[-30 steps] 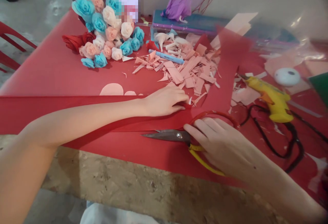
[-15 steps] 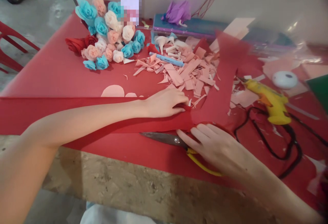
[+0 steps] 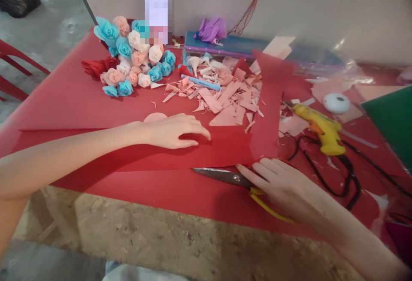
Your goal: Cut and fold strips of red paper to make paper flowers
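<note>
A long strip of red crepe paper [image 3: 225,143] lies along the front of the red-covered table. My left hand [image 3: 175,131] rests over the strip, palm down, with thumb and fingers apart. On the right, my right hand [image 3: 272,180] is around the yellow handles of a pair of scissors [image 3: 222,176], its fingertips by the paper's right end. The dark blades point left along the strip's near edge and look closed. Part of the handles is hidden beneath that hand. A pale pink paper circle [image 3: 156,117] shows partly behind my left wrist.
Blue, peach, white and red paper roses [image 3: 128,58] cluster at back left. Pink paper scraps [image 3: 228,96] and a blue marker [image 3: 201,83] lie mid-table. A yellow glue gun [image 3: 318,126] with a black cord, a white round object [image 3: 336,102] and a green sheet [image 3: 391,122] are at right.
My left hand has moved left along the paper, and its fingers have spread. The red strip, the scissors and my right hand have shifted right. The view has tilted up slightly and turned right.
</note>
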Action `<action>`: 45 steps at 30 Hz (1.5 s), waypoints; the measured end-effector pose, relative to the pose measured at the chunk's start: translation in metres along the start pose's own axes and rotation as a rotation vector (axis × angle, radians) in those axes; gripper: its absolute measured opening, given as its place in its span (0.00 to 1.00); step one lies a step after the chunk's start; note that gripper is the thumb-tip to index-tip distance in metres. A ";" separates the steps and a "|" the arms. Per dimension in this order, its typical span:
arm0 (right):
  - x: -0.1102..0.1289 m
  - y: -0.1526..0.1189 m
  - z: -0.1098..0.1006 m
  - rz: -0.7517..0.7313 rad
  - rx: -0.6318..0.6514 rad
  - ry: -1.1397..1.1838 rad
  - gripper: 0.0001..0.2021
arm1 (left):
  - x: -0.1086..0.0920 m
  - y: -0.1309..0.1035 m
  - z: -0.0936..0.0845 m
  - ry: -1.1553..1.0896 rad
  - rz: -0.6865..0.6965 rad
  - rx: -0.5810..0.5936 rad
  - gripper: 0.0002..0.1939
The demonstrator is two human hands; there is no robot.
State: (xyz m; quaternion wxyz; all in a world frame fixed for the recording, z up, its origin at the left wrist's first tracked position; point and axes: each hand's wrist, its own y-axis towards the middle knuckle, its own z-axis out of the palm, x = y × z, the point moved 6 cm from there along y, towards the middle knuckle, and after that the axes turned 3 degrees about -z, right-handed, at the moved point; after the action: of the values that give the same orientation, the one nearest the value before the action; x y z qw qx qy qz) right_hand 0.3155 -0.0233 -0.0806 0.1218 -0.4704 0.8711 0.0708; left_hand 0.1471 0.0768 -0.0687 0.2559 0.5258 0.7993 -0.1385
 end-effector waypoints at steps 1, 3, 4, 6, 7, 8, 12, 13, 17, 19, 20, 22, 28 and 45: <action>-0.003 -0.003 0.000 -0.010 -0.024 0.000 0.17 | 0.000 -0.003 0.001 0.021 0.038 0.012 0.11; -0.007 -0.007 -0.002 -0.024 -0.062 -0.021 0.17 | 0.001 -0.006 0.004 0.073 0.107 0.012 0.10; -0.008 -0.009 -0.001 -0.029 -0.063 -0.033 0.17 | 0.001 -0.007 0.006 0.096 0.136 0.005 0.11; -0.007 -0.011 -0.001 -0.019 -0.043 -0.053 0.17 | 0.003 -0.008 0.010 0.136 0.166 -0.008 0.12; -0.007 -0.011 -0.001 0.002 -0.029 -0.061 0.17 | 0.003 -0.008 0.011 0.150 0.169 -0.012 0.12; -0.006 -0.011 -0.002 0.024 -0.015 -0.067 0.17 | 0.004 -0.008 0.013 0.161 0.167 -0.013 0.12; -0.003 -0.008 -0.005 0.077 0.010 -0.091 0.17 | 0.004 -0.008 0.015 0.194 0.169 -0.006 0.13; -0.003 -0.007 -0.005 0.078 0.009 -0.096 0.17 | 0.004 -0.008 0.015 0.201 0.172 -0.007 0.13; -0.001 0.004 -0.005 0.071 0.007 -0.086 0.16 | 0.002 -0.009 0.014 0.219 0.207 -0.034 0.13; 0.001 0.010 -0.006 0.053 -0.003 -0.081 0.16 | 0.001 -0.009 0.013 0.223 0.216 -0.042 0.14; 0.002 0.013 -0.006 0.044 -0.013 -0.079 0.16 | 0.001 -0.009 0.014 0.226 0.216 -0.041 0.14; 0.004 0.018 -0.008 0.024 -0.043 -0.067 0.15 | 0.001 -0.009 0.015 0.234 0.202 -0.030 0.14; -0.002 0.019 -0.008 -0.010 -0.108 -0.013 0.13 | 0.004 -0.008 0.016 0.253 0.163 -0.003 0.13; 0.008 0.027 -0.014 0.035 -0.029 -0.049 0.13 | 0.003 -0.008 0.018 0.278 0.203 -0.034 0.15</action>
State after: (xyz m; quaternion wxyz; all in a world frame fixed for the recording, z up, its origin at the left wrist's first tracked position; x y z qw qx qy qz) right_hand 0.2864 -0.0184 -0.0687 0.1351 -0.4549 0.8749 0.0970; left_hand 0.1433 0.0674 -0.0857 0.1645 0.6136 0.7719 -0.0241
